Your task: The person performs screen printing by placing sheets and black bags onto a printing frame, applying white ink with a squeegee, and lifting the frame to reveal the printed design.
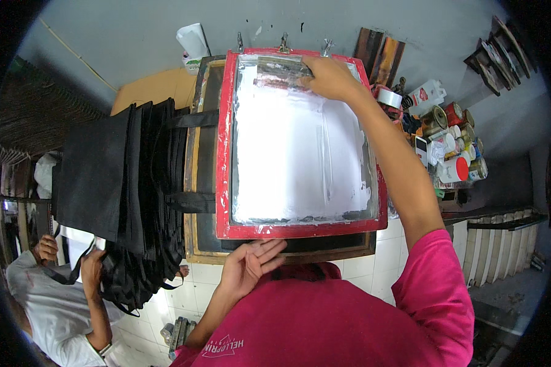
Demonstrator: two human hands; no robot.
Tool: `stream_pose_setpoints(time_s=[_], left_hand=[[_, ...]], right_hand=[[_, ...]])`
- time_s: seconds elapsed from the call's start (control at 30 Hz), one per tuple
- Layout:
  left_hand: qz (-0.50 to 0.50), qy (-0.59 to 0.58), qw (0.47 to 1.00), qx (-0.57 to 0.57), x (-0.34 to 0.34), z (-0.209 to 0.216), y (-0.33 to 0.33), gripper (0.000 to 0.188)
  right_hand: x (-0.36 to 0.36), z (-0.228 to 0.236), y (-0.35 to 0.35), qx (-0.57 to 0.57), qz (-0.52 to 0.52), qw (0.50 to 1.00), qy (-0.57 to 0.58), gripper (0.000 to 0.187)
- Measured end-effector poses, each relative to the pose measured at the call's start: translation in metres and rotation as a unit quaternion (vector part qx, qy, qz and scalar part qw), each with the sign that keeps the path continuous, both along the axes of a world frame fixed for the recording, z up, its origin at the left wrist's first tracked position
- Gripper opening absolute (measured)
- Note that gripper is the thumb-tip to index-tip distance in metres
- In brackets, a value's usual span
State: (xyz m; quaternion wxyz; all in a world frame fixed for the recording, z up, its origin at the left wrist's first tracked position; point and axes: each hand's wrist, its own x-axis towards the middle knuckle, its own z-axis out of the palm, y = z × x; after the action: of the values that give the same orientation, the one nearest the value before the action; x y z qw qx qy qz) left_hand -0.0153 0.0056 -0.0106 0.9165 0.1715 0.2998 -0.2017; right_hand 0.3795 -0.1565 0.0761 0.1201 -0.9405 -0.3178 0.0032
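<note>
My right hand [332, 78] is closed on the right end of a stained squeegee [280, 72] at the far end of a screen-printing frame. The frame's wooden border [300, 231] is red, and white ink smears cover its mesh [281, 153]. My left hand [251, 263] is open just below the near border, palm up with fingers stretched. Whether its fingertips touch the frame I cannot tell. Under the screen lies a dark board with a wooden rim [193, 241]. Black bag handles [193, 203] run in beneath the screen from the left.
A thick pile of black fabric bags [98, 171] hangs left of the board. Beyond it, a co-worker in a grey shirt [55, 306] handles black straps. Clamps [284, 43] line the frame's far edge. Paint cans and bottles [453, 168] crowd the right side.
</note>
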Motion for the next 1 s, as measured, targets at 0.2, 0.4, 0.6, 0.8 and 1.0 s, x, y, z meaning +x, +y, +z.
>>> stream_pose_setpoints(time_s=[0.2, 0.4, 0.6, 0.8, 1.0], left_hand=[[-0.160, -0.227, 0.846, 0.455, 0.086, 0.042, 0.024, 0.033], [0.075, -0.448, 0.288, 0.843, 0.294, 0.034, 0.050, 0.040], [-0.106, -0.437, 0.348, 0.823, 0.312, 0.023, 0.060, 0.028], [-0.117, -0.411, 0.358, 0.830, 0.267, 0.026, 0.052, 0.033], [-0.110, -0.421, 0.350, 0.829, 0.222, 0.024, 0.039, 0.031]], right_hand=[[0.010, -0.035, -0.003, -0.040, -0.005, 0.999, -0.031, 0.038], [-0.021, -0.041, 0.011, -0.016, -0.029, 0.996, -0.079, 0.032], [-0.036, -0.058, -0.001, -0.013, -0.009, 0.994, -0.111, 0.032], [-0.071, -0.057, -0.003, -0.014, 0.006, 0.993, -0.114, 0.029], [-0.119, -0.065, -0.019, 0.001, 0.004, 0.993, -0.120, 0.028]])
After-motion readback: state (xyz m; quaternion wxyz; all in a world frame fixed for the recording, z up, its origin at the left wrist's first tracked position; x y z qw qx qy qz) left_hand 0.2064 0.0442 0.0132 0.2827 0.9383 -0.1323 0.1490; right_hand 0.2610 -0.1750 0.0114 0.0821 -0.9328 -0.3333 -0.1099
